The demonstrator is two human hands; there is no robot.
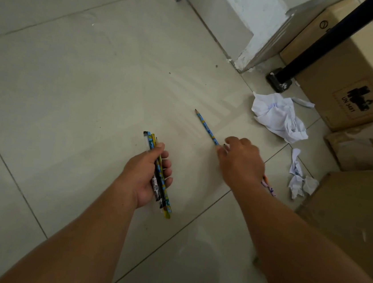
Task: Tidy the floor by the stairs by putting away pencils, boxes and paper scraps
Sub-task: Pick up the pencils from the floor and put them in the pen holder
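My left hand [149, 176] is shut around a bundle of pencils and pens [159, 178], which stick out above and below the fist. A blue patterned pencil [205, 127] lies on the tiled floor, tip pointing away. My right hand [240, 161] pinches its near end between thumb and fingers. A pink and purple pencil [269, 188] pokes out from under my right wrist; whether it is held or lying on the floor I cannot tell. A large crumpled white paper [279, 117] lies to the right, with smaller paper scraps [298, 179] nearer.
Cardboard boxes [351, 74] stand along the right side, another cardboard box [361, 149] and a third cardboard box [346, 220] closer in. A black pole [320, 40] on a black foot [278, 81] rises beside a white stair base [251, 32]. Pale floor tiles [83, 83] spread left.
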